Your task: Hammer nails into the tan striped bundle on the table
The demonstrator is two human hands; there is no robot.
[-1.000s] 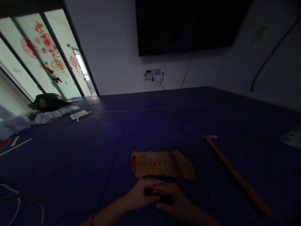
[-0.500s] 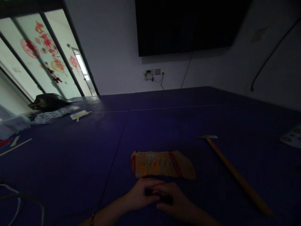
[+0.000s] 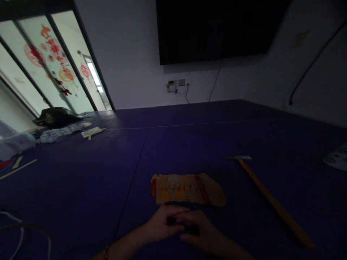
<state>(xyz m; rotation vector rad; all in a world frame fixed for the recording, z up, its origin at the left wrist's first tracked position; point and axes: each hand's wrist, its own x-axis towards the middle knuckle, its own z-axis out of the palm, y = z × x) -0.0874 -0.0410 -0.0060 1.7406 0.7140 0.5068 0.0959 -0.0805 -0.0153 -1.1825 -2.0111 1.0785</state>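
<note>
At the bottom middle, my left hand (image 3: 166,223) and my right hand (image 3: 202,228) lie on the purple surface with their fingertips touching. Both are loosely curved, thumbs apart from the fingers, and nothing shows in either; the space between the palms is dark. Just beyond them lies a torn piece of brown cardboard (image 3: 173,196) with red bands and orange marks. Several small nails (image 3: 184,187) stand in a row on it. To the right rests a hammer (image 3: 267,195) with a long wooden handle, its head pointing away from me and neither hand touching it.
A pale cable (image 3: 48,240) loops at the lower left. Farther left are yellow strips (image 3: 18,169), a clear plastic box (image 3: 16,144) and a dark bag (image 3: 56,117). A spotted pale object (image 3: 337,159) sits at the right edge. A television (image 3: 217,32) hangs on the wall.
</note>
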